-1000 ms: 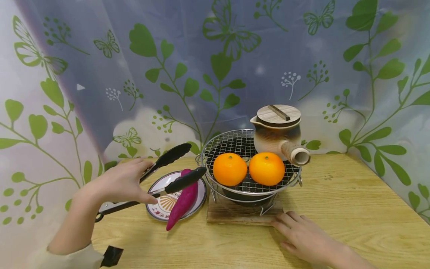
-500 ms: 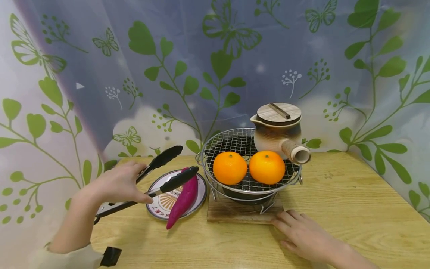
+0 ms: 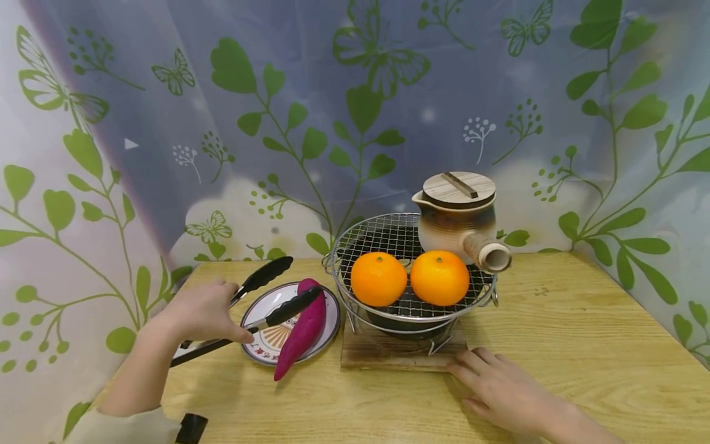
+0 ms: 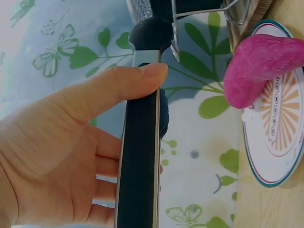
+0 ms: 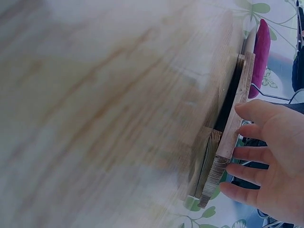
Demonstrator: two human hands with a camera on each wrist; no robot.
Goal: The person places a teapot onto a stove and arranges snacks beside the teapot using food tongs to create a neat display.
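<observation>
My left hand [image 3: 202, 314] grips a pair of black-tipped kitchen tongs [image 4: 138, 156], thumb on one arm and fingers behind the other. The tongs' tips are spread apart, the nearer one overlapping a purple sweet potato [image 3: 302, 336] in the head view. That sweet potato lies across a white patterned plate [image 3: 257, 348], its narrow end past the rim. My right hand [image 3: 501, 385] rests on the table with straight fingertips against the corner of a wooden board [image 5: 240, 111]. On this board stands a round wire-topped grill [image 3: 388, 231].
Two oranges, a left one [image 3: 379, 279] and a right one [image 3: 440, 278], sit on the grill's mesh. Behind them stands a clay teapot [image 3: 455, 225] with a wooden lid, its side handle jutting forward right. A leaf-patterned cloth [image 3: 310, 92] hangs behind the table [image 3: 582, 327].
My left hand has drawn the tongs left and lowered their tips, from beside the grill's rim to over the plate. The right hand has stayed at the board.
</observation>
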